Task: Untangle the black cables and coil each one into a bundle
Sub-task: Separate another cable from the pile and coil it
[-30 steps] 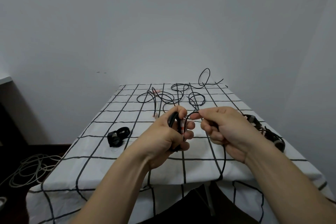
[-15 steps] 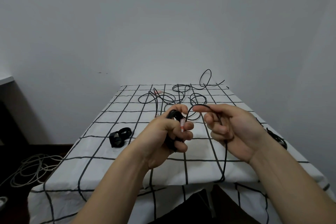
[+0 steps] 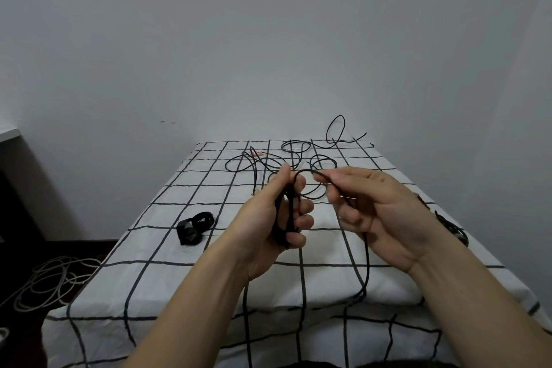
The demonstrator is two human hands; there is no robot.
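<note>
Black cable: the fingers (image 3: 305,220) of the left hand (image 3: 263,236) are curled tight round a half-wound coil (image 3: 282,213), and just right of that coil the right hand (image 3: 385,218) pinches the free strand (image 3: 366,263) between thumb and forefinger. The strand drops over the near edge of the checked surface (image 3: 209,278). Beyond the coil sprawls the loose tangle (image 3: 294,155), left of it lies a finished bundle (image 3: 195,227), and far right of it another dark bundle (image 3: 454,228).

Table's covered with a white cloth with a black grid pattern (image 3: 209,275), hanging over the front edge. Loose tangle of pale grey cord (image 3: 50,281) sits on the dark floor (image 3: 18,248) to its left, plain grey wall (image 3: 268,39) behind.
</note>
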